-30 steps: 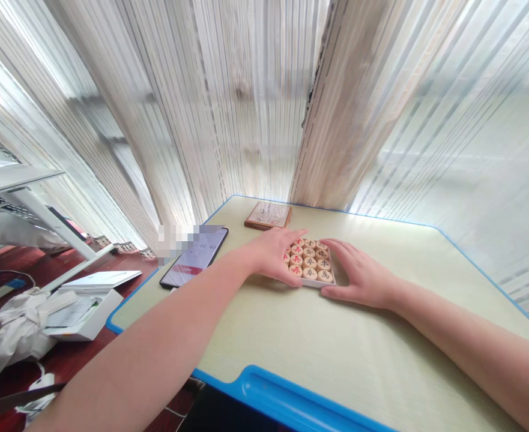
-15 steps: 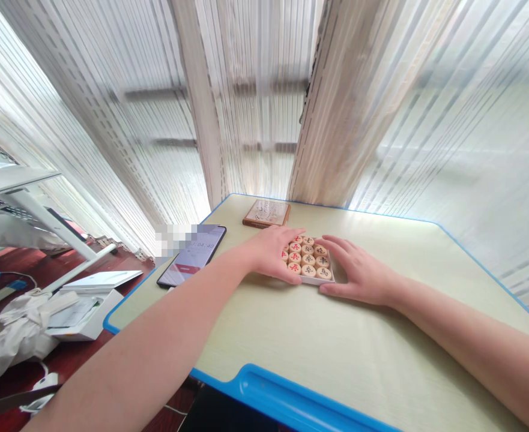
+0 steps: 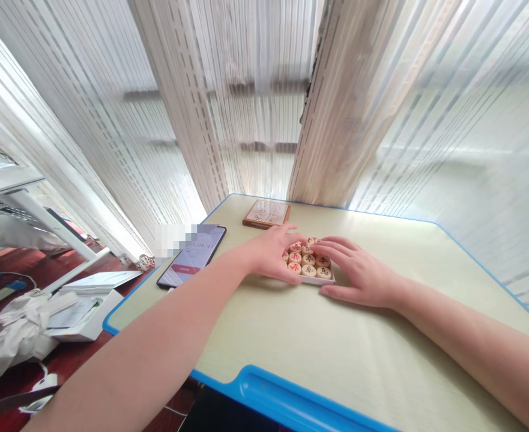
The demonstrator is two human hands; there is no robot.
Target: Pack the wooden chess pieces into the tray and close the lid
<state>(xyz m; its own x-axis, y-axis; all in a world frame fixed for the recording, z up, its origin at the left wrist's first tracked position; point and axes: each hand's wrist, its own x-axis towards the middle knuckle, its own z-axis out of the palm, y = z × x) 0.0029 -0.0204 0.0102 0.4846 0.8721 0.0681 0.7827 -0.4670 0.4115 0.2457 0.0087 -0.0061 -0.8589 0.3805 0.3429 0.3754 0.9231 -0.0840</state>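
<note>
A shallow white box [image 3: 311, 280] holds rows of round wooden chess pieces [image 3: 308, 260] with red and black characters. My left hand [image 3: 273, 255] rests at the box's left side, thumb at the front edge and fingers spread toward the back. At the right, my right hand [image 3: 356, 270] has its fingertips over the pieces near the back right, with the thumb apart on the table by the front right corner. Its fingers cover some of the pieces.
Behind the box lies a brown-edged square case [image 3: 266, 213]. A phone [image 3: 192, 256] lies on the table [image 3: 264, 330] at the left. An open white box [image 3: 84, 312] and pale cloth [image 3: 12, 330] are down at the left. Curtains hang behind.
The fingers of my right hand have moved a little left, farther over the pieces at the back right. My left hand has hardly moved.
</note>
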